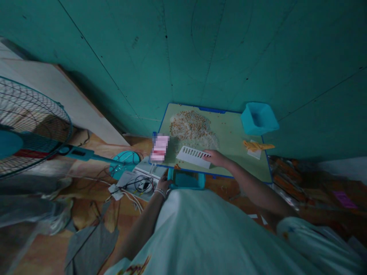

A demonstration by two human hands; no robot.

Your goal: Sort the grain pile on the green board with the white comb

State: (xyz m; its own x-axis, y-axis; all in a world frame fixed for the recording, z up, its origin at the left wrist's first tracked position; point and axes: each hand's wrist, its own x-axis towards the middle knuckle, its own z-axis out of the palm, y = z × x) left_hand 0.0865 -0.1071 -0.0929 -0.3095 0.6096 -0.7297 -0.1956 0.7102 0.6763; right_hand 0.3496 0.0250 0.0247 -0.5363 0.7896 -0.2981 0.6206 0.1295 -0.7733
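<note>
My right hand (215,157) is closed on the right end of a white strip with a row of slots (192,157), tilted over the near edge of a pale folding table (229,152). Just beyond the strip lies a spread heap of small round brown-orange pieces (190,125) mixed with whitish grains. Below the table edge, my left hand (164,184) grips the left rim of a blue plastic container (203,181) held against my body. Its fingers show only in part.
On the table's far right corner stands a blue bin (259,118), with a yellow-orange cloth (258,146) nearer. A blurred pink item (159,148) is at the left edge. A fan (31,126), cables (145,184) and a grey cloth (91,246) are to the left. A green wall (200,49) rises behind.
</note>
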